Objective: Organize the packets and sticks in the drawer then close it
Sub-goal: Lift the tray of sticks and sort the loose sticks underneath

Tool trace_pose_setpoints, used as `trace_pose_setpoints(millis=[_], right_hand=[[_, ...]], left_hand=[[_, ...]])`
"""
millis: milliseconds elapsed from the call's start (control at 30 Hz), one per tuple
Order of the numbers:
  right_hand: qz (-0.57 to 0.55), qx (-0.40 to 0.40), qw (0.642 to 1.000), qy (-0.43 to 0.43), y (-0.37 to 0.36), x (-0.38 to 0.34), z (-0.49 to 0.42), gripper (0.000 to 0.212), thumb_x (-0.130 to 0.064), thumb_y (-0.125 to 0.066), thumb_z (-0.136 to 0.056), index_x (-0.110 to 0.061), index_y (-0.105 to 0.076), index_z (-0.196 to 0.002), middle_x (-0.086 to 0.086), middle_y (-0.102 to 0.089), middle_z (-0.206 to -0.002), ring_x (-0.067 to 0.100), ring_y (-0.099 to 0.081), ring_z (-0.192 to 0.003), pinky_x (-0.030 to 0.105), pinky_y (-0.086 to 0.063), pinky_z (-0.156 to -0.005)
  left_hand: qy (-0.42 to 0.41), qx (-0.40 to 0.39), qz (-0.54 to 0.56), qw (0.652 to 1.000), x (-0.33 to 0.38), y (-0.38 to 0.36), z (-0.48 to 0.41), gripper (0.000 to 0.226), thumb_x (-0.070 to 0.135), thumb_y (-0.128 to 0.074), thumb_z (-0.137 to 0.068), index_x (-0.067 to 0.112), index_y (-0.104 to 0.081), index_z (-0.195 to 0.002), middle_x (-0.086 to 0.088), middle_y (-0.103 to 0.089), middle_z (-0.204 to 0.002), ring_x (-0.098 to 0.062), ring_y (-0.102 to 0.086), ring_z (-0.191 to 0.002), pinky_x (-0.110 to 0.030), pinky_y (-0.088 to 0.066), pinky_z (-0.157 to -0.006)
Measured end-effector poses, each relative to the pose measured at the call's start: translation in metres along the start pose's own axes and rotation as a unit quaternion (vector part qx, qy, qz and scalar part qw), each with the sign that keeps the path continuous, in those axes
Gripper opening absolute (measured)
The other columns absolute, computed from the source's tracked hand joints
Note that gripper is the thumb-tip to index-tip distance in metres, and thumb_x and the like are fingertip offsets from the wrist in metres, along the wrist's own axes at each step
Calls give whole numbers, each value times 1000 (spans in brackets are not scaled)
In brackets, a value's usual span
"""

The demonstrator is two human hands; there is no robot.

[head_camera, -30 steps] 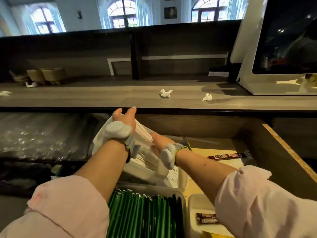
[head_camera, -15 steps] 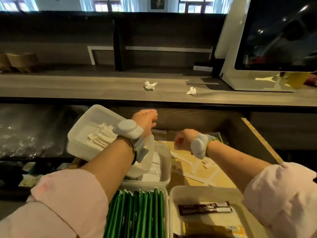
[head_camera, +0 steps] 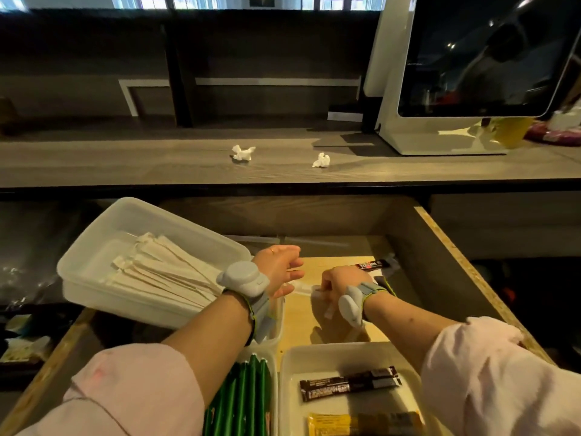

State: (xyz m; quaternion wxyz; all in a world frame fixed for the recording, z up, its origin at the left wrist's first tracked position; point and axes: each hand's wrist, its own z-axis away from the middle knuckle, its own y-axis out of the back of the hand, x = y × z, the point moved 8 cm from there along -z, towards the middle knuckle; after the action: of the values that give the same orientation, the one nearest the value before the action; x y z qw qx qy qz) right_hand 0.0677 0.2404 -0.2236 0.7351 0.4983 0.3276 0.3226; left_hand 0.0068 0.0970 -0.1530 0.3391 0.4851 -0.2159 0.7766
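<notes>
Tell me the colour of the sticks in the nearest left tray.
The sticks are green; head view.

The left sleeve (head_camera: 132, 388) and right sleeve (head_camera: 490, 372) are pale pink, loose and bunched above the forearms. Behind the bare left hand (head_camera: 279, 269) and right hand (head_camera: 338, 281), 2 rounded grey wrist devices (head_camera: 243, 278) sit on grey straps (head_camera: 261, 313) edged in yellow-green.
</notes>
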Motion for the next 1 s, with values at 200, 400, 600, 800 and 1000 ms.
trace_pose_setpoints(millis=[200,400,600,800,1000], right_hand=[[8,17,997,-74,14,54,-13,76,-54,-66,-77,-32,-34,-142,2,-43,-143,29,-40,-132,46,-40,-104],[2,-5,998,-55,18,55,-12,36,-36,-68,-80,-24,-63,-114,4,-66,-111,25,-64,-98,34,-54,-83],[5,-46,999,15,12,17,-13,32,-37,-64,-85,-22,-65,-113,2,-70,-107,18,-61,-86,25,-48,-72],[-270,-35,962,4,55,8,15,11,-24,-64,-89,-17,-68,-96,3,-67,-90,17,-64,-84,27,-54,-71],[-60,-270,959,66,25,-32,77,15,-24,-71,-83,-22,-66,-97,-7,-64,-79,9,-60,-71,19,-51,-61]], left_hand=[[11,5,7,1000,-1,-4,-6,18,19,-45,-98,20,-56,-112,-2,-60,-98,-17,-59,-87,-37,-45,-95],[14,-4,-6,1000,-2,-10,-7,17,16,-46,-96,18,-58,-109,-3,-60,-97,-19,-59,-92,-34,-45,-86],[14,8,-13,1000,-7,-8,-10,14,16,-47,-96,22,-60,-97,1,-61,-87,-15,-60,-81,-32,-47,-80],[19,7,-7,1000,-8,-11,-7,41,14,-50,-96,12,-44,-137,-11,-58,-122,-24,-58,-110,-37,-49,-92],[-11,-18,-42,999,-4,-18,-6,52,43,-45,-96,19,-38,-141,-6,-48,-140,-26,-53,-122,-42,-46,-93]])
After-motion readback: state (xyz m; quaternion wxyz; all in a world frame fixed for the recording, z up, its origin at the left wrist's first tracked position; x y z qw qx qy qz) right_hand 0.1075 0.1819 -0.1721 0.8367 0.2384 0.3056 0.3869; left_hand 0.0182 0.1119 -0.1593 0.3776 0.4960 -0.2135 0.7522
